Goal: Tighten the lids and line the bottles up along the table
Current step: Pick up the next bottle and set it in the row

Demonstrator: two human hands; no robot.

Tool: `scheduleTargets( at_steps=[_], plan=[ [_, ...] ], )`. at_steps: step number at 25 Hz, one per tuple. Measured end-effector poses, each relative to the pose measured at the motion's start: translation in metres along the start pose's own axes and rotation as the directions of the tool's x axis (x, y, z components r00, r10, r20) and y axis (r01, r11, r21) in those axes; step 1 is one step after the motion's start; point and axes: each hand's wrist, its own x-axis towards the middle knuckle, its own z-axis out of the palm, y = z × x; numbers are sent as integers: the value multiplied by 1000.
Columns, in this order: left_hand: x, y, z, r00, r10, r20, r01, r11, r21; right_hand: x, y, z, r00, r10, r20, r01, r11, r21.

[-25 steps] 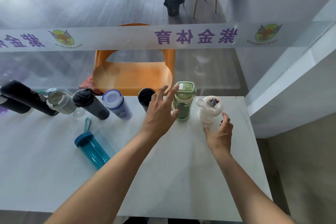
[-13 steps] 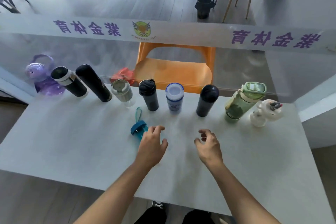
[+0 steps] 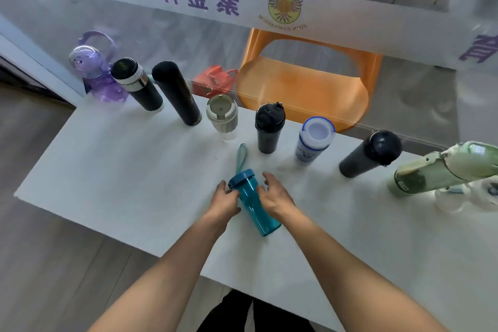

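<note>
Far left, at the table's (image 3: pixel 107 175) back edge: purple bottle (image 3: pixel 93 73) w/ loop handle, partly blurred, base hidden behind the black flask w/ silver band (image 3: pixel 136 83). Next a tall matte black flask (image 3: pixel 176 93), then a short grey-lidded cup (image 3: pixel 222 117), a black tumbler w/ flip lid (image 3: pixel 269 128), a white bottle w/ blue rim (image 3: pixel 314 140), a dark bottle w/ round cap (image 3: pixel 370 153), all standing in a row along the back. Wide lens makes them lean outward.

Centre, nearer the front: teal bottle (image 3: pixel 253 202) lying on its side, cap toward the row, teal strap (image 3: pixel 241 156) stretched out on the table behind the cap. Left hand (image 3: pixel 225 201) on the bottle's left side, fingers curled against it near the cap; right hand (image 3: pixel 273 197) on the right side, thumb and fingers loosely bent round the body. Fingertips on the bottle's underside are hidden, so can't tell how firm the grip is.

Far right: green bottle (image 3: pixel 442 170), cut off by frame edge, and below it a white bottle (image 3: pixel 458 201), blurred, mostly covered by the green one. Behind glass: orange chair (image 3: pixel 304 89), red bag (image 3: pixel 213 82).
</note>
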Motion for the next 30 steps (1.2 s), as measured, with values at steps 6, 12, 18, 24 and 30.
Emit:
scheduleTargets(
  at_steps=[6,12,18,24,30],
  plan=[
    [-16,11,7,996,67,65,-55,984,-172,0,-8,-3,999,-11,-52,22,978,208],
    [-54,9,16,950,306,67,-296,947,-128,-47,9,-32,958,38,-284,69,933,354],
    [-83,-6,55,864,442,243,-463,886,34,-104,56,-45,856,92,-508,132,913,387],
    [-117,-32,129,796,400,454,-513,844,158,-151,127,-80,741,210,-637,134,885,447],
    [-151,-54,225,752,255,608,-530,783,327,-185,215,-138,666,333,-668,149,817,557]
  ],
)
